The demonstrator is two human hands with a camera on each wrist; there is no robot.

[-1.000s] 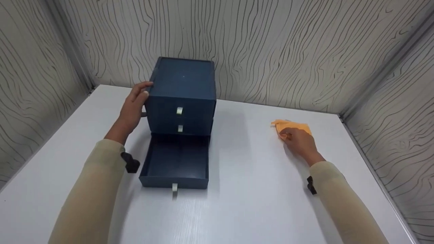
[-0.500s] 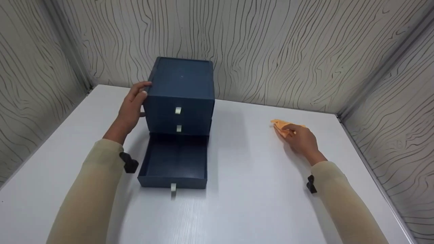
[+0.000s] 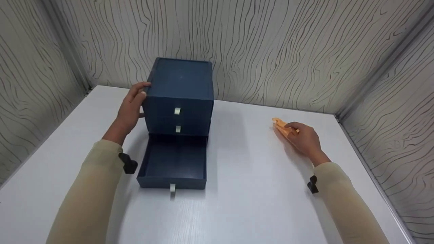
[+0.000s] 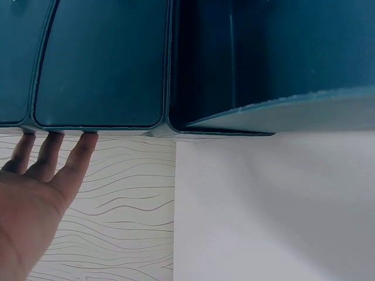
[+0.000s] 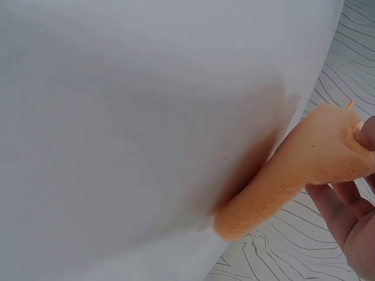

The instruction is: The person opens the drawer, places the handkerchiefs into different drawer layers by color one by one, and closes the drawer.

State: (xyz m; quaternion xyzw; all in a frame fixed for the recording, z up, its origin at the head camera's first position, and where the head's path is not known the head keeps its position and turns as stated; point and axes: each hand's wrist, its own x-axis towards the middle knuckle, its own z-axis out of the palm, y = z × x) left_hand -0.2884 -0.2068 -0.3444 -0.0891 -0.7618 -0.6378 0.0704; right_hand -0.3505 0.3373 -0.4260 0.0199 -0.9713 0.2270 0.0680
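Observation:
A dark blue drawer unit (image 3: 183, 79) stands at the back left of the table. Its bottom drawer (image 3: 173, 183) is pulled out with nothing in it, while the two drawers above are closed. My left hand (image 3: 129, 110) rests against the unit's left side, fingertips at the upper edge; in the left wrist view, its fingers (image 4: 73, 167) reach to that side. Over on the right, my right hand (image 3: 306, 139) pinches an orange cloth (image 3: 280, 126) between thumb and fingers. The right wrist view shows this fuzzy cloth (image 5: 287, 175) folded over and hanging close to the table.
The white table (image 3: 244, 203) backs onto a wood-grain patterned wall (image 3: 251, 51), with side walls left and right. Small pale pull tabs stick out from the drawer fronts. A black clip (image 3: 128, 163) sits at the left cuff, another black clip (image 3: 312, 184) at the right.
The orange cloth has gone from lying spread out to a narrow fold gathered in my right hand, which has shifted slightly right. My left hand stays on the drawer unit.

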